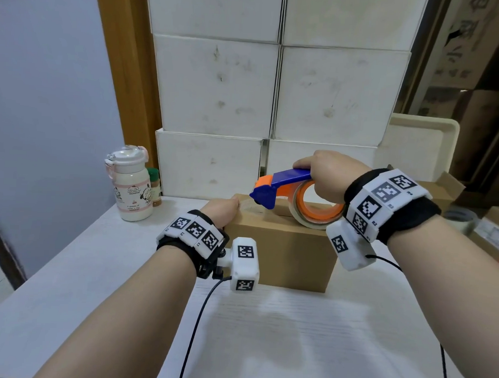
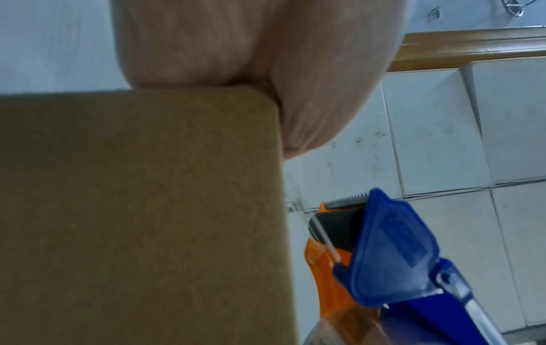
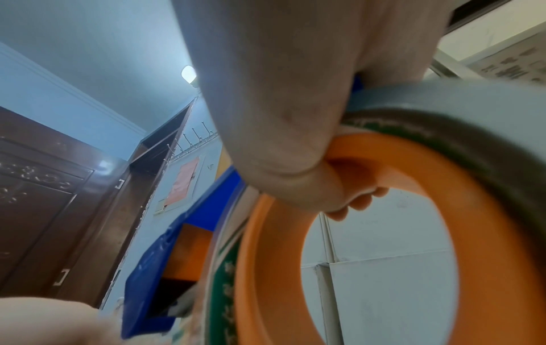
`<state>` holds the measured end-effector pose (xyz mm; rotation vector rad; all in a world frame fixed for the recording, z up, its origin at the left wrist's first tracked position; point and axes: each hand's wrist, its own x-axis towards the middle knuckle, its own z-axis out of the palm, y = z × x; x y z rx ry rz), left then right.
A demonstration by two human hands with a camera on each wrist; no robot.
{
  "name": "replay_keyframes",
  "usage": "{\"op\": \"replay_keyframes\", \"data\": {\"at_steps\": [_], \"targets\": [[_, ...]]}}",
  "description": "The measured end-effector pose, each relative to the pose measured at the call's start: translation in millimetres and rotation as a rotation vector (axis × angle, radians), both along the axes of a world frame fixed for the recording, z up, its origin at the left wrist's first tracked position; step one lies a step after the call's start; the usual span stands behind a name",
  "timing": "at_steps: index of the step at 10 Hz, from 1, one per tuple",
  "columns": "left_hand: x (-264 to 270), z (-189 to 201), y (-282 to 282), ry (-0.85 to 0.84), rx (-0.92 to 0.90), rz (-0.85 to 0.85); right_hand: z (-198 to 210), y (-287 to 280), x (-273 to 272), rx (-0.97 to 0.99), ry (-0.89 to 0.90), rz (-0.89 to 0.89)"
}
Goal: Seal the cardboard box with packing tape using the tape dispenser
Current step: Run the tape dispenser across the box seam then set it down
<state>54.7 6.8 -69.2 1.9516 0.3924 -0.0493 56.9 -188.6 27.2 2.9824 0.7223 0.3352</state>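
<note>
A brown cardboard box [image 1: 279, 256] stands on the white table [image 1: 265, 332]. My left hand [image 1: 221, 210] rests on its top left end, with the palm [image 2: 236, 46] pressed against the box corner [image 2: 141, 210]; its fingers are mostly hidden. My right hand [image 1: 326, 175] grips the blue and orange tape dispenser [image 1: 282, 187] by its handle, fingers curled through the orange hub [image 3: 487, 210]. The tape roll [image 1: 316, 209] sits on the box top. The dispenser's blue head [image 2: 393, 252] with its toothed blade hovers just right of my left hand.
A white and pink bottle [image 1: 131, 186] and a small green-capped jar [image 1: 154, 187] stand at the table's back left. White boxes [image 1: 218, 87] are stacked behind. A cream tray [image 1: 421, 147], an open carton [image 1: 442, 191] and a spare tape roll [image 1: 461, 221] are at the right.
</note>
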Motion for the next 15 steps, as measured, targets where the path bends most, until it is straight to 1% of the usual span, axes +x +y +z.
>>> {"op": "replay_keyframes", "data": {"at_steps": [1, 2, 3, 4, 5, 7, 8, 9, 10, 11, 13, 14, 15], "targets": [[-2, 5, -5, 0.011, 0.087, -0.015, 1, -2, -1, -0.010, 0.007, -0.027], [-5, 8, -9, 0.003, 0.178, -0.017, 6, -12, -1, -0.016, 0.026, -0.089], [-1, 4, -9, -0.009, 0.140, 0.005, 7, -18, -3, -0.025, 0.030, -0.110], [-3, 4, -9, -0.014, 0.103, 0.012, 5, -17, -5, -0.014, 0.016, -0.096], [-6, 5, -2, -0.008, 0.125, 0.019, 4, -12, -5, -0.005, -0.006, -0.075], [-13, 16, 23, -0.011, 0.261, 0.051, 2, 16, -7, -0.006, -0.030, -0.018], [-13, 26, 32, -0.065, 0.288, 0.105, 2, 30, -8, -0.051, -0.039, 0.003], [-11, 35, 23, -0.098, 0.349, 0.080, 3, 34, -9, -0.070, -0.042, 0.003], [-9, 29, 7, -0.079, 0.443, 0.001, 2, 31, -10, -0.066, -0.040, 0.005], [-10, 21, 2, -0.102, 0.542, -0.046, 1, 29, -9, -0.068, -0.046, 0.005], [-9, 19, 8, -0.083, 0.657, -0.088, 4, 27, -8, -0.062, -0.037, 0.010], [-9, 22, 18, -0.012, 0.689, -0.117, 2, 33, -10, -0.035, -0.060, 0.036], [-10, 24, 33, 0.011, 0.740, -0.129, 0, 45, -9, -0.030, -0.092, 0.070]]}}
